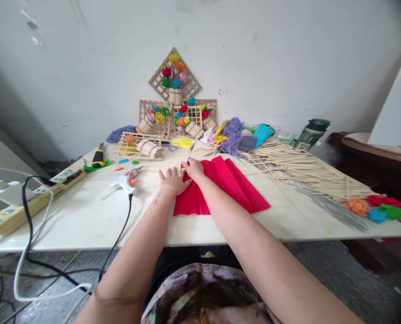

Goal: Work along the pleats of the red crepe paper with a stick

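Observation:
A sheet of red crepe paper (236,189) with ridged folds lies on the table in front of me. My left hand (172,181) rests flat with its fingers spread, at the paper's upper left edge, partly on the bare tabletop. Pinched in my right hand (194,169) is a slim whitish pen (189,152), tilted over the paper's upper left corner. A small yellow piece (183,169) shows between the two hands, against the red; its outline is partly covered by fingers.
To the left lie a white glue gun (123,183), a yellow-black utility knife (98,157) and a power strip (57,184) with cables. Thin wooden sticks (308,166) and metal wires cover the right side. Stick lattices with paper flowers (175,76), purple yarn (233,132) and a bottle (312,134) stand behind.

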A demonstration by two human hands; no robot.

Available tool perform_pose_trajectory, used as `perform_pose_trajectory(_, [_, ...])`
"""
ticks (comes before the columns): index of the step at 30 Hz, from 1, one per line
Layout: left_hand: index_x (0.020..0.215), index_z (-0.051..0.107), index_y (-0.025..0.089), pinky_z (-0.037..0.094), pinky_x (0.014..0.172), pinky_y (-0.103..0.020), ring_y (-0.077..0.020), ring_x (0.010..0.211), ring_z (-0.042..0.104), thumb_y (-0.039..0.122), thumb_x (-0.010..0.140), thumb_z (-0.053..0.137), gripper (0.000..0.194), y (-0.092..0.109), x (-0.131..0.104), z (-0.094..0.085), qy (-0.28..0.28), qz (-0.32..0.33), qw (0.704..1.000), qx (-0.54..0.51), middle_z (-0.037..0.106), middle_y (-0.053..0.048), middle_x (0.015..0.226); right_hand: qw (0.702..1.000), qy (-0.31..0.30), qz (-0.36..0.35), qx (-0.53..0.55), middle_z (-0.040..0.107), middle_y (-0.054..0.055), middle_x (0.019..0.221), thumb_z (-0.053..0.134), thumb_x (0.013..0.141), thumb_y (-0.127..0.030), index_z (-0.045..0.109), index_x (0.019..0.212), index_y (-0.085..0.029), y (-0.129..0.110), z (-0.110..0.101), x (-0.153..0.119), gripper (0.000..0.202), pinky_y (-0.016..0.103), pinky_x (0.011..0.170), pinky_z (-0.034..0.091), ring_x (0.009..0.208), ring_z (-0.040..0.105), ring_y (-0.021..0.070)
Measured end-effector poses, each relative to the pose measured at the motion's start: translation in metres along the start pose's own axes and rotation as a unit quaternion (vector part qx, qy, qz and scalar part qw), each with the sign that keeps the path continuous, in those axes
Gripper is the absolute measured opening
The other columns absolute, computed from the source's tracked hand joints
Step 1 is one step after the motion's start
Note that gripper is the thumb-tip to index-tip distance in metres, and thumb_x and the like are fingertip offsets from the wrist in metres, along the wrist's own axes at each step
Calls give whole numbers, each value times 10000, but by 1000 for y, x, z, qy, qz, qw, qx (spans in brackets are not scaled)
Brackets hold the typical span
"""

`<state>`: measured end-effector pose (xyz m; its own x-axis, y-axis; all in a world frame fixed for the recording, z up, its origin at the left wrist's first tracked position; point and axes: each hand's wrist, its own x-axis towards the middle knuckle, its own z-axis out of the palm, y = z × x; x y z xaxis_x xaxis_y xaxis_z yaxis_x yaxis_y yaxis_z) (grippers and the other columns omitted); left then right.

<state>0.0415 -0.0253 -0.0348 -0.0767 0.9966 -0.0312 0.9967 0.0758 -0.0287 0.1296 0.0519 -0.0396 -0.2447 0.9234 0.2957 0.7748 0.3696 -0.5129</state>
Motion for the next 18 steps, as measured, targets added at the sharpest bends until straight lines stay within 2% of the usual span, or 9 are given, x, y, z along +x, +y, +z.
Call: perform_pose_trajectory(18, [1382, 240, 263, 24, 988, -645, -339, 1318, 153, 655, 778, 115, 731, 0, -1, -1, -1, 0, 1000, -2, 194, -110, 1460, 999, 24, 15, 16, 667, 90, 925, 483, 826, -365, 635, 942, -156, 3, 0, 3, 284, 230, 712, 406, 856, 594, 175])
